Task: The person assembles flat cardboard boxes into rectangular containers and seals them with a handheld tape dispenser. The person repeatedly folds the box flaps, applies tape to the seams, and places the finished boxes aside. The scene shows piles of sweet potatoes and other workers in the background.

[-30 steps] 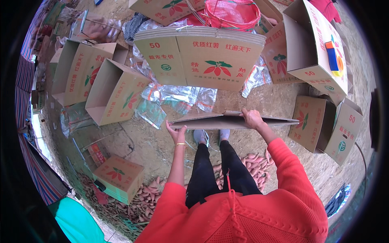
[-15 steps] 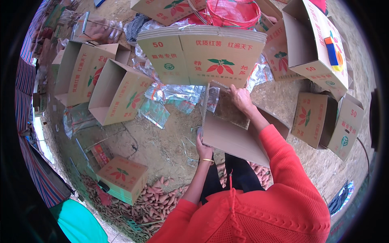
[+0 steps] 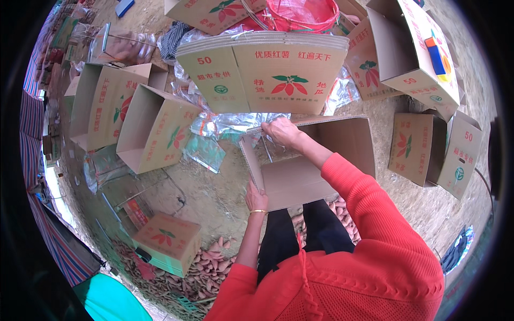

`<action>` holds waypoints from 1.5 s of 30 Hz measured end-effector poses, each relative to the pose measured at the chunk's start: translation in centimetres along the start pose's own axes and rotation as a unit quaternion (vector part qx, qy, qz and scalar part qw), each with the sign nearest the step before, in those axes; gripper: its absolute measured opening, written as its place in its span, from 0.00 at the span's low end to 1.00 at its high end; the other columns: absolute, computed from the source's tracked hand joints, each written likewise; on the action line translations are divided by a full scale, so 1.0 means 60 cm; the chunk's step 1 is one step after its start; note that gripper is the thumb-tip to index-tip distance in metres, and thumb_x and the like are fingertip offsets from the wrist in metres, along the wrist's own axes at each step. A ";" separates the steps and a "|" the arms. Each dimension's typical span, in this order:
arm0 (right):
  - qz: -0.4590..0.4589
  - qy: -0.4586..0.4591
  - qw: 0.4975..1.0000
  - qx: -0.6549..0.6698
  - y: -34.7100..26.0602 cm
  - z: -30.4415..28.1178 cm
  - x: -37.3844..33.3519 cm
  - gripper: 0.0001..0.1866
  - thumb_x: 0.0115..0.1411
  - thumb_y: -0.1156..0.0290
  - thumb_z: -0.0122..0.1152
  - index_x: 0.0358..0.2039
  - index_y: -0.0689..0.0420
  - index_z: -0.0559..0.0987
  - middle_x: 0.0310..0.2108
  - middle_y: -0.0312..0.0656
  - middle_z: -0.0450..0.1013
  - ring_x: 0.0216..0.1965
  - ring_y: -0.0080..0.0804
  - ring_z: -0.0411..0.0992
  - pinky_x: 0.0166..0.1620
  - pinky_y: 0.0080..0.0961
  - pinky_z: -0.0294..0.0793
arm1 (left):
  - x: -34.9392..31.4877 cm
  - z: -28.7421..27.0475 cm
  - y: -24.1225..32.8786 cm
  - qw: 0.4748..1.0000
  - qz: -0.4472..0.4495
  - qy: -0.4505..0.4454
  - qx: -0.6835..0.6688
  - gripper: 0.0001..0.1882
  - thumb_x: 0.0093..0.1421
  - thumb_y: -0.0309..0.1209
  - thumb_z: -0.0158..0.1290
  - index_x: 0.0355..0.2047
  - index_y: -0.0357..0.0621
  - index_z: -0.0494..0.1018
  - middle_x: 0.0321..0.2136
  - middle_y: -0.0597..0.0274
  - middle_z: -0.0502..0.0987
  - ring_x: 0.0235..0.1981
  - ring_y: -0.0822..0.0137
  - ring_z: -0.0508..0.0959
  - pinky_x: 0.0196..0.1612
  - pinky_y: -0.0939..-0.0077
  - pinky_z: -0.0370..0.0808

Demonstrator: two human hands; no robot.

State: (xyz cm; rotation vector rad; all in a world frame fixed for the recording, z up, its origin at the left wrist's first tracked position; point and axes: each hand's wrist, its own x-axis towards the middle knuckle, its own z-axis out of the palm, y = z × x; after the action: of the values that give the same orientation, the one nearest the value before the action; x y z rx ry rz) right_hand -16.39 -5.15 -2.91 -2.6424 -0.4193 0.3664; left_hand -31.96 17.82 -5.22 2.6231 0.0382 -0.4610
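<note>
A brown cardboard box [image 3: 300, 182], unfolded into a square sleeve, is between my two hands above my legs. The ground shows through part of it. With its fingers closed, my right hand [image 3: 284, 132] grips the far edge near the far left corner. My left hand [image 3: 256, 197] holds the near left corner, its fingers partly hidden behind the cardboard. Just beyond the box stands a stack of flat, folded cartons [image 3: 289, 80] with red and green leaf prints, clear plastic bags [image 3: 235, 125] lying at its foot.
Open cartons [image 3: 158, 131] stand at left, others [image 3: 415, 147] at right. A tape dispenser [image 3: 438, 60] rests on the right upper carton. Sweet potatoes [image 3: 211, 267] lie near my legs beside a closed carton [image 3: 167, 241]. A red basket [image 3: 302, 15] is at the back.
The cardboard has opened wider into a square shape. My right hand has moved left with its far edge, and my left hand has shifted slightly left and nearer.
</note>
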 end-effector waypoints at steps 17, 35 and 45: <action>-0.008 0.016 1.000 0.025 -0.054 0.086 0.077 0.07 0.54 0.70 0.49 0.32 0.58 0.68 0.19 0.48 0.72 0.22 0.46 0.74 0.25 0.41 0.71 | 0.052 0.053 -0.017 0.999 0.008 -0.031 -0.004 0.52 0.46 0.19 0.54 0.67 0.49 0.36 0.62 0.39 0.51 0.58 0.44 0.63 0.49 0.56 0.70; 0.571 0.197 0.797 0.003 0.101 0.124 -0.391 0.29 0.57 0.73 0.52 0.60 0.62 0.58 0.48 0.59 0.68 0.37 0.54 0.74 0.39 0.43 0.73 | 0.128 0.113 -0.004 0.955 0.031 -0.149 0.254 0.53 0.45 0.55 0.60 0.66 0.71 0.43 0.62 0.38 0.47 0.58 0.37 0.55 0.52 0.47 0.67; 0.516 0.080 0.849 -0.080 0.052 0.231 -0.290 0.40 0.51 0.81 0.50 0.64 0.64 0.46 0.62 0.64 0.49 0.51 0.68 0.62 0.51 0.48 0.68 | 0.138 0.105 0.009 0.930 0.007 -0.188 0.316 0.51 0.45 0.53 0.61 0.66 0.72 0.45 0.62 0.42 0.47 0.57 0.43 0.57 0.51 0.51 0.68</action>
State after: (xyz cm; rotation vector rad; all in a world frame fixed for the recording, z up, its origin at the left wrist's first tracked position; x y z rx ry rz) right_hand -36.07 -8.61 -13.14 -2.7868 1.1256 0.4157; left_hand -26.07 14.02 -12.96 3.0863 -0.3028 -1.1215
